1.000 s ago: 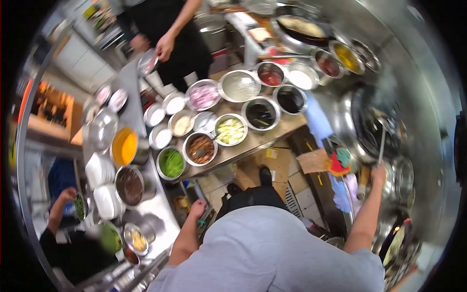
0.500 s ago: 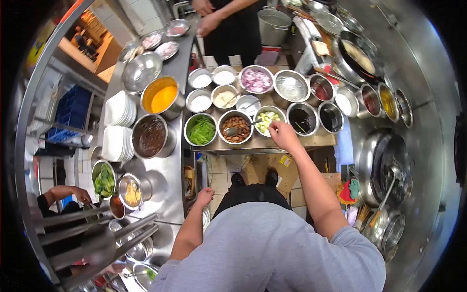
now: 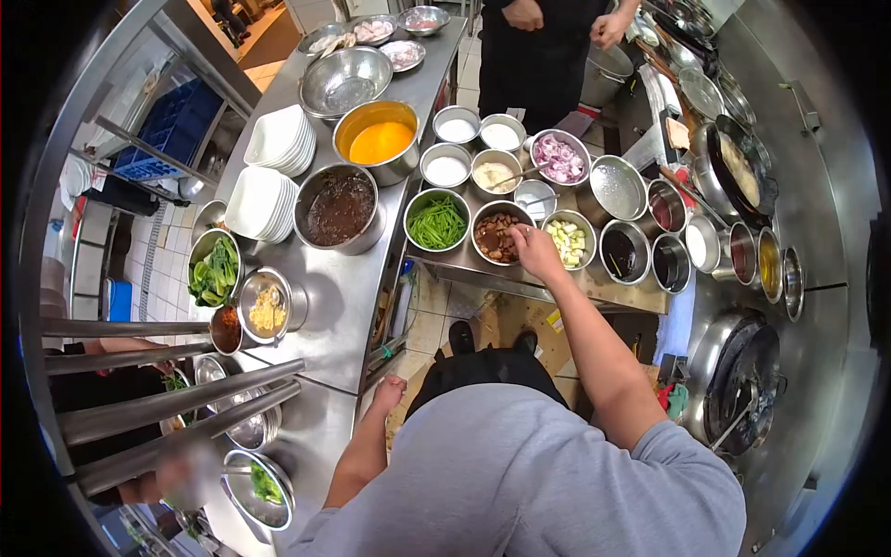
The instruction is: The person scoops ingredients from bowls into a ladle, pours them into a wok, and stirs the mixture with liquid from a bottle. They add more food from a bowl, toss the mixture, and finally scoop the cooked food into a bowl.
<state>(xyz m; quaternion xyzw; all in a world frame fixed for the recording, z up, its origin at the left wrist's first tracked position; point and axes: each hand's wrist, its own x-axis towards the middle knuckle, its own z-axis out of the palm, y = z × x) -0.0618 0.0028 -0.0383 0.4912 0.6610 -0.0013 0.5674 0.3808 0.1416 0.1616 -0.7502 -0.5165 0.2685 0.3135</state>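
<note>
A long stainless steel counter (image 3: 325, 306) runs up the left, carrying 2 stacks of white dishes (image 3: 264, 200) and a big pot of dark sauce (image 3: 339, 206), with a pot of orange liquid (image 3: 379, 141) beyond it. To its right stands a lower prep table (image 3: 557, 290) crowded with small steel bowls. On the far right sits a dark wok (image 3: 747, 376).

The right hand (image 3: 534, 251) reaches out over the near row of bowls, resting at the rim of the bowl of brown meat pieces (image 3: 497, 237), which sits between a bowl of green beans (image 3: 436, 223) on the left and a bowl of pale chopped vegetable (image 3: 568, 241) on the right. Its fingers curl down into the bowl; whether they grip anything cannot be told.

The left hand (image 3: 388, 390) hangs low beside the counter's near edge, fingers loosely bent, holding nothing.

At the far end a person in a black apron (image 3: 548, 56) stands.
</note>
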